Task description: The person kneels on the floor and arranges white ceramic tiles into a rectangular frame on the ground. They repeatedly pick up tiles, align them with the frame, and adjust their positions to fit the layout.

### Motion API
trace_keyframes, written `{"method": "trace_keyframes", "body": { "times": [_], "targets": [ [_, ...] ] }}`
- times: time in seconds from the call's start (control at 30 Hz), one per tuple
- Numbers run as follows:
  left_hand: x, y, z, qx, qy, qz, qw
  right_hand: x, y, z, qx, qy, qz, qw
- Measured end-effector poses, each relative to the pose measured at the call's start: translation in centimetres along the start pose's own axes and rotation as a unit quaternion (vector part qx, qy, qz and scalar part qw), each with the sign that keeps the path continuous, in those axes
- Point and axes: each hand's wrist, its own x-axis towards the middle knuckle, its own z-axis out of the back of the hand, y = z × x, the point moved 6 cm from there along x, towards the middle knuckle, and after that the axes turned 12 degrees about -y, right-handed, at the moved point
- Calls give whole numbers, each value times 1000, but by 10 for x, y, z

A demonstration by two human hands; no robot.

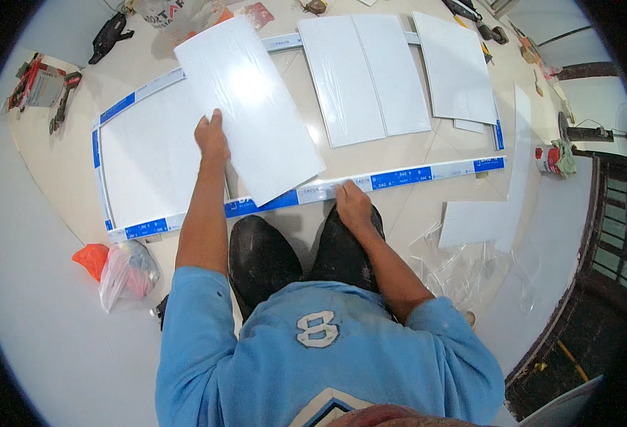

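Note:
My left hand (212,135) grips the left edge of a glossy white panel (253,107), its thumb lying on the upper face. The panel is tilted, and its near corner overlaps the near rail of a long frame (402,177) wrapped in blue and white film. At the middle of that rail, my right hand (354,205) is closed round the edge, just in front of my knees. Inside the frame's left end lies a white panel (150,149). Two panels (363,78) lie side by side across the far rail, with another white panel (459,67) to their right.
A white strip (518,156) and a small white sheet (473,222) lie at the right near clear plastic film (463,267). Plastic bags (132,270) rest at the lower left. A drill (63,103) and a box (43,85) stand farther left, a red tin (547,160) at right.

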Motion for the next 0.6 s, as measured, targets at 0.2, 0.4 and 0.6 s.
{"method": "trace_keyframes", "body": {
  "times": [0.2, 0.4, 0.6],
  "targets": [
    [28, 26, -97, 14, 62, -50, 997, -18, -27, 9, -17, 34, -42, 998],
    [44, 69, -138, 17, 50, -24, 998, -6, -37, 5, -36, 65, -108, 991],
    [41, 82, -148, 125, 39, -3, 991, -5, -43, 5, -40, 84, -120, 988]
  ]
}}
